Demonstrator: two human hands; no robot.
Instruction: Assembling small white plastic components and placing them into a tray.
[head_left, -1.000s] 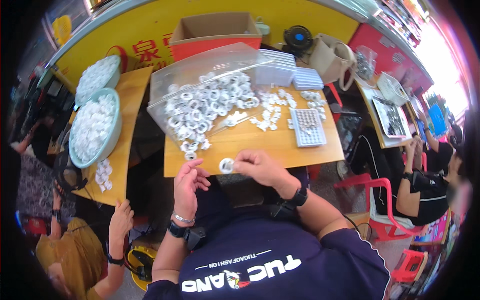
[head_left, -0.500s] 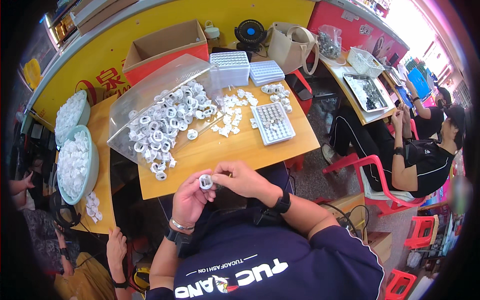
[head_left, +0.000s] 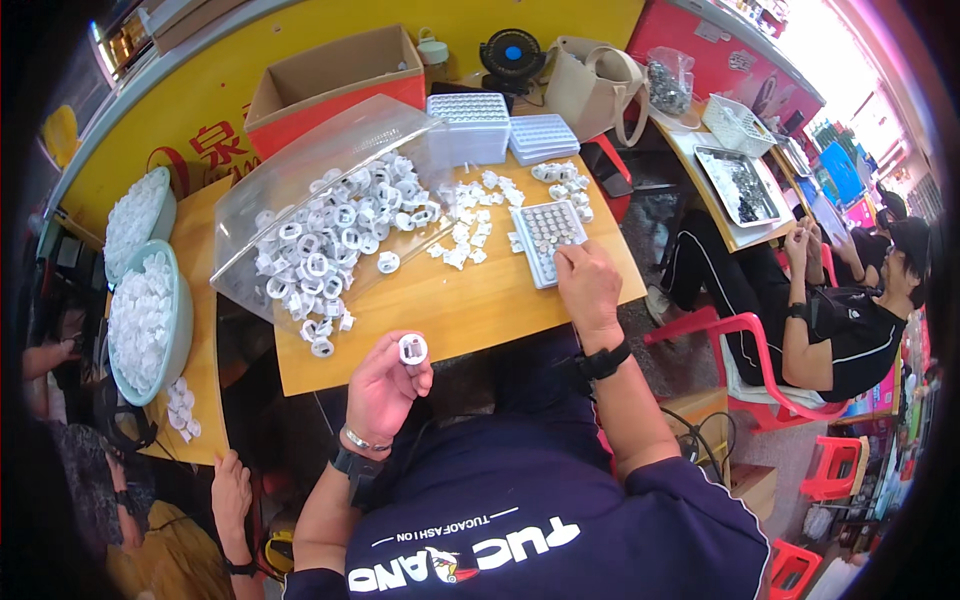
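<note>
Between the thumb and fingers of my left hand (head_left: 384,392) is a small round white plastic housing (head_left: 412,349), its opening with a dark and metallic inside facing up. My right hand (head_left: 590,288) reaches over the right edge of a white tray (head_left: 540,268) that carries rows of small round pieces. Its thumb and fingertips are pressed together at the tray; whatever they pinch is hidden. A pile of similar white housings (head_left: 325,240) spills from a clear plastic bin (head_left: 236,262) on the left. Small loose white pieces (head_left: 463,243) lie between bin and tray.
Stacked trays (head_left: 468,128), a red-sided cardboard box (head_left: 335,95), a black fan (head_left: 511,60) and a beige bag (head_left: 590,90) stand along the back. Basins of white parts (head_left: 180,345) sit at left. A co-worker (head_left: 840,310) sits at right; another person's hand (head_left: 231,490) is lower left.
My right hand has left the housing and moved right and forward to the tray. My left hand still holds the housing, now with its fingers more visible. The view has shifted slightly.
</note>
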